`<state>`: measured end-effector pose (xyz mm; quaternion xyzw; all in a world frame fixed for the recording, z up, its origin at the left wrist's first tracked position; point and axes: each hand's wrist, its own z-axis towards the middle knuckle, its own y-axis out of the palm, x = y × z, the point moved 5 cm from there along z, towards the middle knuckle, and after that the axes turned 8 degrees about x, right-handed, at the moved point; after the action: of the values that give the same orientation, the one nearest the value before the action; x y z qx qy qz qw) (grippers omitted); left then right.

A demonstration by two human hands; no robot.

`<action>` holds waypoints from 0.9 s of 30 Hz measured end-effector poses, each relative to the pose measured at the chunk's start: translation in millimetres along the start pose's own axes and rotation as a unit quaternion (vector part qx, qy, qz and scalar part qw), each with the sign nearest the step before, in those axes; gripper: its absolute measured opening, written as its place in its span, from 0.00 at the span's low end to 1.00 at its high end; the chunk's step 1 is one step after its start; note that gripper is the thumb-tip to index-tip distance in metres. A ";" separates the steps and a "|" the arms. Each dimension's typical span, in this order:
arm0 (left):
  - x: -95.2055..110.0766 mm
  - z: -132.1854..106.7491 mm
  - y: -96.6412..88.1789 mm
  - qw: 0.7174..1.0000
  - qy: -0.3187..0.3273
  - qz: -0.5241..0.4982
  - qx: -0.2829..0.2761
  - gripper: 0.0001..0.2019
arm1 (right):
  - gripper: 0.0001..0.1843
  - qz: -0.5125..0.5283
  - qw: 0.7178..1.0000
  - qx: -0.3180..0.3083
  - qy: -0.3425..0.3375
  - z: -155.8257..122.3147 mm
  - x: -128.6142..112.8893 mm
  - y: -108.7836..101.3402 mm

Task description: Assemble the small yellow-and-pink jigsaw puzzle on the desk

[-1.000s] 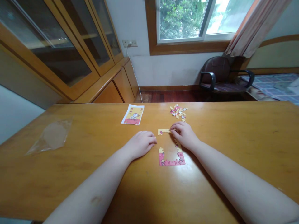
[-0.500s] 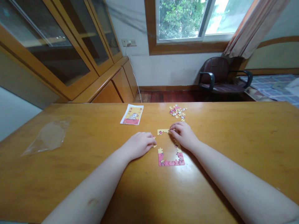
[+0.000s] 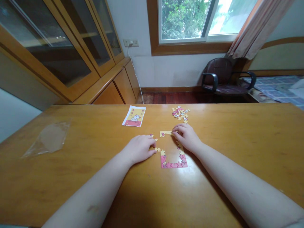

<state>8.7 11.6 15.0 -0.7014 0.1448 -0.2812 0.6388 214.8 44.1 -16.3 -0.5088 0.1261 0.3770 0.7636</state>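
A partly joined jigsaw border (image 3: pixel 174 165) lies on the table, with pink pieces at the near side and yellow ones higher up. My left hand (image 3: pixel 142 148) rests left of it, thumb and fingers apart. The thumb tip touches a loose yellow puzzle piece (image 3: pixel 158 149) beside the border's left column. Two more loose pieces, one a patterned piece (image 3: pixel 151 135), sit by my left fingertips. My right hand (image 3: pixel 186 135) covers the border's upper right corner, its bent fingers and thumb on the yellow top strip (image 3: pixel 165 134); the piece under them is mostly hidden.
A pile of loose puzzle pieces (image 3: pixel 180 113) lies beyond my right hand. The picture sheet (image 3: pixel 134 116) is at the back, left of centre. A clear plastic bag (image 3: pixel 51 139) lies at far left. Past the table (image 3: pixel 213 126) stand a chair (image 3: pixel 219 76) and a glass-door cabinet (image 3: pixel 95 72).
My left hand has drawn back slightly left and its thumb has parted from the fingers. More loose pieces show by its fingertips. My right hand has stayed nearly still.
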 end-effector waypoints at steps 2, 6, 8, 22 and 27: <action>-0.3 -0.7 1.4 0.999 -0.032 0.011 -0.003 0.07 | 0.07 -0.003 1.000 0.003 0.002 0.2 -0.5 -0.6; 4.7 -2.2 2.9 0.999 -0.039 0.016 0.002 0.08 | 0.07 -0.006 1.000 0.002 0.004 0.8 -3.1 -1.6; 8.2 -2.1 3.6 1.000 -0.018 0.011 -0.001 0.09 | 0.07 -0.006 1.000 0.002 0.004 1.0 -3.9 -1.8; 1.0 -7.9 11.9 0.990 -0.108 -0.070 -0.052 0.05 | 0.08 -0.013 1.000 -0.009 -0.003 0.0 -4.7 -2.3; -1.0 -8.9 11.6 0.990 -0.101 -0.093 -0.040 0.05 | 0.08 -0.013 1.000 -0.008 -0.005 0.1 -4.9 -2.1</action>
<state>4.5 3.3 3.6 -0.7615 0.0246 -0.2608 0.5929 212.9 41.6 -12.0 -0.5145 0.1123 0.3707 0.7650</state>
